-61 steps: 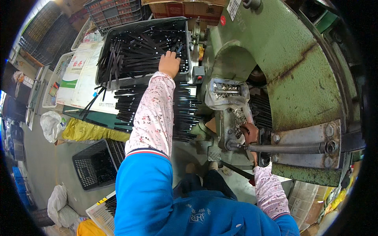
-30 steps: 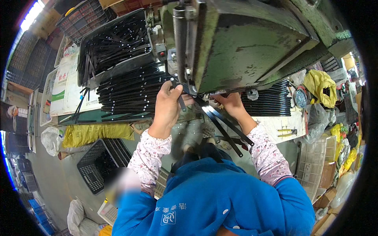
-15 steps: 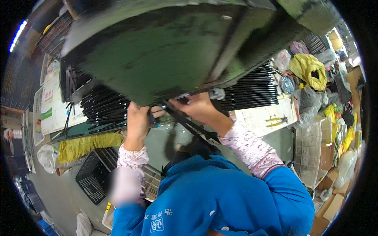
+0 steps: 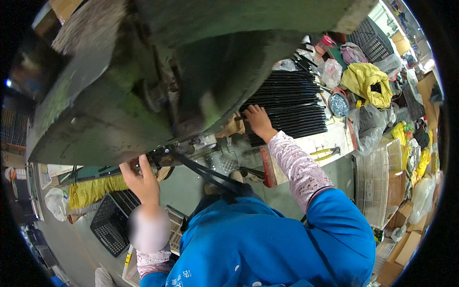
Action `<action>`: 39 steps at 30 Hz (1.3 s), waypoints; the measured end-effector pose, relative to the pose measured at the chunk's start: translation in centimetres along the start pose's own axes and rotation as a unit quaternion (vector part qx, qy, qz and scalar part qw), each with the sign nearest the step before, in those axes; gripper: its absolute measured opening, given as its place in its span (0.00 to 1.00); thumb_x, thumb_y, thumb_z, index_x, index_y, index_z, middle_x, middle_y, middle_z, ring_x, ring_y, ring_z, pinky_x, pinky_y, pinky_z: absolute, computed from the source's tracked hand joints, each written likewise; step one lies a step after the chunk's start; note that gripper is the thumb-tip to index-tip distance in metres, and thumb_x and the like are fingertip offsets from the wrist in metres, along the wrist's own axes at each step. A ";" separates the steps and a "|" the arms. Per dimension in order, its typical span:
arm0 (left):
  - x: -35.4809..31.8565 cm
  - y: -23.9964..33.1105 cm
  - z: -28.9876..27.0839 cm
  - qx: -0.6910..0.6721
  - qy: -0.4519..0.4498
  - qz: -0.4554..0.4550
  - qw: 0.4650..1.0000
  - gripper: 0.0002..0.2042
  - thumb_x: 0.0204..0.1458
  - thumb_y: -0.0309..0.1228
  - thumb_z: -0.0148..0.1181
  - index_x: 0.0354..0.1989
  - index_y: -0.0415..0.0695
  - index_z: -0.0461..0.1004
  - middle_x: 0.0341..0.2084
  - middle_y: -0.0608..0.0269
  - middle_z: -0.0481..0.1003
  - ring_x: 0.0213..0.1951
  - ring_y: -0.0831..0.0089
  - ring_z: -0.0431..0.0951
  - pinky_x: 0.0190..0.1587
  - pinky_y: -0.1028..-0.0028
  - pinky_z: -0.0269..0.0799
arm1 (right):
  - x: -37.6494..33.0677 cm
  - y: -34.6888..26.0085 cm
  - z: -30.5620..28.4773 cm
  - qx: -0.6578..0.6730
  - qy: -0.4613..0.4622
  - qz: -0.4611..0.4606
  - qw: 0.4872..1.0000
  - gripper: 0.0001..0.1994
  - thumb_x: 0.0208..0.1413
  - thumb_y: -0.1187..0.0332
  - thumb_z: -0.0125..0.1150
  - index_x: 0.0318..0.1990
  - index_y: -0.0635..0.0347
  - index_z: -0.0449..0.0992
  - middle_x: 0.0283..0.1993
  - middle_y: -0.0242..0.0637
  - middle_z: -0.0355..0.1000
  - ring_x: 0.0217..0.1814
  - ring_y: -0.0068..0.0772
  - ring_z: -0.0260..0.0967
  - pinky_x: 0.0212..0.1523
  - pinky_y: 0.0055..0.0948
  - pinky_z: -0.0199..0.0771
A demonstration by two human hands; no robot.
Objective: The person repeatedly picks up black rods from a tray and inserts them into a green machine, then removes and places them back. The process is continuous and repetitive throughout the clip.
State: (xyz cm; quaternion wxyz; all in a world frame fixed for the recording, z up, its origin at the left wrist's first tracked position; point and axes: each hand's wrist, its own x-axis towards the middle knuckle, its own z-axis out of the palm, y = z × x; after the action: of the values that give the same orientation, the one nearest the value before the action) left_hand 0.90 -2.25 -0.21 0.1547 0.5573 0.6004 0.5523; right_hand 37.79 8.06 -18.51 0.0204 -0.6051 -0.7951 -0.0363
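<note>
My left hand (image 4: 141, 181) is up under the big green machine (image 4: 143, 71), closed on the end of a few long black strips (image 4: 205, 173) that slant down to the right over my blue jacket. My right hand (image 4: 258, 120) reaches forward to a flat stack of black rods (image 4: 296, 103) on the bench to the right of the machine. Its fingertips pinch one rod that lies slanted across the top of the stack. Both forearms are in flowered sleeves. The machine's body hides the bench behind my left hand.
A yellow bag (image 4: 368, 83) and a round tin of small metal parts (image 4: 338, 104) sit past the rod stack. A white wire basket (image 4: 373, 186) and cardboard boxes stand at the right. A black crate (image 4: 107, 220) and yellow cloth (image 4: 93, 189) lie low left.
My head has swung right, so the machine now fills the upper left. My right hand has left the strips and gone out to the stack of rods; my left hand stays under the machine.
</note>
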 end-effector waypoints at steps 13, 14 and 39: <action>-1.9 3.4 2.3 -0.174 -0.198 -0.142 0.954 0.09 0.55 0.21 0.58 0.42 0.29 0.73 0.31 0.56 0.77 0.31 0.74 0.80 0.36 0.77 0.76 | -1.2 -14.3 -16.9 0.196 0.332 -0.310 0.869 0.19 0.45 0.69 0.55 0.48 0.57 0.73 0.38 0.35 0.70 0.38 0.35 0.70 0.38 0.32 0.73; -1.7 3.9 1.9 -0.185 -0.174 -0.160 0.954 0.06 0.57 0.21 0.56 0.40 0.30 0.73 0.30 0.57 0.77 0.31 0.72 0.80 0.35 0.76 0.77 | -1.1 -14.2 -17.1 0.199 0.324 -0.304 0.874 0.19 0.45 0.69 0.55 0.48 0.57 0.73 0.37 0.34 0.70 0.37 0.35 0.70 0.38 0.32 0.73; -4.3 -1.3 1.9 -0.202 -0.480 -0.246 0.817 0.13 0.57 0.36 0.59 0.37 0.35 0.74 0.24 0.61 0.77 0.28 0.76 0.79 0.30 0.77 0.75 | -1.1 -17.7 -17.7 0.210 0.269 -0.159 0.926 0.10 0.49 0.63 0.63 0.38 0.53 0.80 0.39 0.32 0.75 0.41 0.36 0.74 0.40 0.31 0.76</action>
State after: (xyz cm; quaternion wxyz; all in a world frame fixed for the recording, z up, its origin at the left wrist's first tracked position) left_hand 3.20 -4.67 -3.78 0.6631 0.5419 0.4421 0.2667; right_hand 20.82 0.86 -1.57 0.3544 -0.4200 -0.8348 -0.0330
